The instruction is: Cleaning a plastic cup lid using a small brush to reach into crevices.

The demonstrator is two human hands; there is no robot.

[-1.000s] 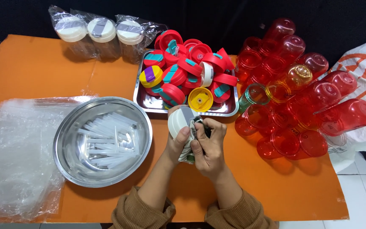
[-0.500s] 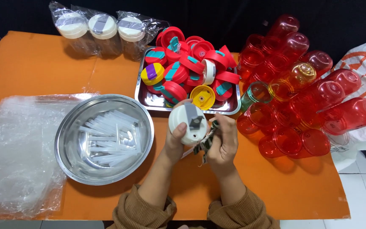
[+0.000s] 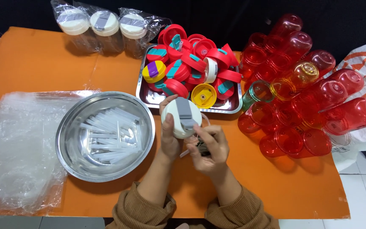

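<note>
Both hands grip: left hand (image 3: 171, 138) fingers hold the white lid (image 3: 181, 117) face-up, its grey flap (image 3: 183, 109) running lengthwise away; right hand (image 3: 208, 148) pinches something small.

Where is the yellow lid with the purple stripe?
In the head view, the yellow lid with the purple stripe sits at the left end of the metal tray, among red lids, above the steel bowl.

Your left hand (image 3: 170, 140) holds a matt white plastic lid (image 3: 181, 118) with a grey flap. Beside it, the round steel bowl (image 3: 70, 127) is brushed and shiny; the steel tray (image 3: 145, 95) is glossier. The red cups (image 3: 318, 97) are clear, glossy plastic. The orange table cover (image 3: 34, 63) looks matt and smooth, with crinkled clear film (image 3: 13, 140) at its left edge.
</note>
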